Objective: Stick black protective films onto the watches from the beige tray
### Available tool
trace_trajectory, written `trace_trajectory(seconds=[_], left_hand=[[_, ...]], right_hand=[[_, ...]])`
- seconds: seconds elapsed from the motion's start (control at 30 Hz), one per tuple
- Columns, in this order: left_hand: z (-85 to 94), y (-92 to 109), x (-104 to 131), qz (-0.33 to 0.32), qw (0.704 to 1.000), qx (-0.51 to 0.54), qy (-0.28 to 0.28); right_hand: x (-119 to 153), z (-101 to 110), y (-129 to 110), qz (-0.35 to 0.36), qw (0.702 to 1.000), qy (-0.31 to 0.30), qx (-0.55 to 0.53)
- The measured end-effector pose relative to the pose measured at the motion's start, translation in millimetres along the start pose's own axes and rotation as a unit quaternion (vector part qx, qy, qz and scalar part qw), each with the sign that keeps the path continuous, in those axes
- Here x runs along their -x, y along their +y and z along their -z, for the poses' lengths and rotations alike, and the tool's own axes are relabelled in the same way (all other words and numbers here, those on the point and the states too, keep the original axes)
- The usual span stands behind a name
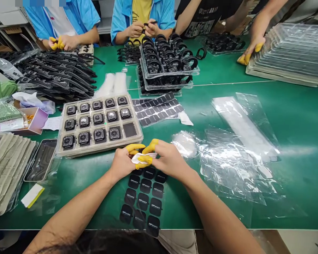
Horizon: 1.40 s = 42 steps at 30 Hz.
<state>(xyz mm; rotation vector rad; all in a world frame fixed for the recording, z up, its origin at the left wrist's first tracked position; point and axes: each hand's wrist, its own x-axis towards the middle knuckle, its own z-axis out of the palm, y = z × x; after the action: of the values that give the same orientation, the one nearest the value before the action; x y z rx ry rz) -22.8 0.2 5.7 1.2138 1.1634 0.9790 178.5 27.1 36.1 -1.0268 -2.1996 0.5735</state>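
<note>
Both my hands meet above the table, with yellow finger cots on several fingertips. My left hand (123, 160) is closed on a small black piece (141, 150), mostly hidden, which looks like a watch body. In my right hand (165, 157) a white cloth (138, 158) is pinched and pressed against that piece. Just below the hands lies a clear sheet of black square stickers (143, 201) with white lettering. Beyond my left hand stands a tray (100, 151) of black watch bodies (98, 134), mostly back side up; its front right pocket holds no watch.
Clear plastic bags (228, 158) lie at right, beside a round clear pile (184, 144). More sticker sheets (159, 111) lie behind the tray. Stacked trays of watches (168, 67), heaped straps (55, 76) and stacked empty trays (288, 56) stand farther back. Co-workers' hands (62, 42) work across the table.
</note>
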Motion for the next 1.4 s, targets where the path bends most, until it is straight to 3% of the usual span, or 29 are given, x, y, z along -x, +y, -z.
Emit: trace_trajectory(seconds=[0.43,0.57,0.7,0.83,1.03,1.17,1.27,1.4], left_hand=[[0.7,0.7,0.9,-0.023,0.999,-0.042,0.010],[0.3,1.4,1.8,-0.014,0.999,-0.033,0.024],[0.6,0.9,2.4,-0.025,0.999,-0.043,0.015],[0.5,-0.4,2.5,-0.017,0.999,-0.033,0.033],[-0.2,0.5,1.6,-0.006,1.000,-0.019,0.024],[-2.5,6.0,0.6,0.021,0.999,-0.010,0.031],[-2.1,5.4,0.4,0.012,0.999,-0.012,0.030],[1.3,-1.5,-0.1,-0.018,0.999,-0.021,0.019]], right_hand=[[0.6,-1.8,-0.2,-0.042,0.999,0.002,-0.016],[-0.1,-3.9,-1.0,-0.062,0.997,0.048,0.000],[0.9,-4.7,-2.2,-0.037,0.999,0.023,-0.028],[0.9,-5.4,-3.1,-0.061,0.997,0.035,-0.017],[-0.1,3.1,2.4,-0.068,0.997,0.003,-0.044],[3.1,16.0,8.6,-0.113,0.992,0.057,-0.017],[3.7,16.5,4.4,-0.113,0.988,0.084,-0.068],[1.6,6.9,-5.2,-0.103,0.986,0.010,-0.133]])
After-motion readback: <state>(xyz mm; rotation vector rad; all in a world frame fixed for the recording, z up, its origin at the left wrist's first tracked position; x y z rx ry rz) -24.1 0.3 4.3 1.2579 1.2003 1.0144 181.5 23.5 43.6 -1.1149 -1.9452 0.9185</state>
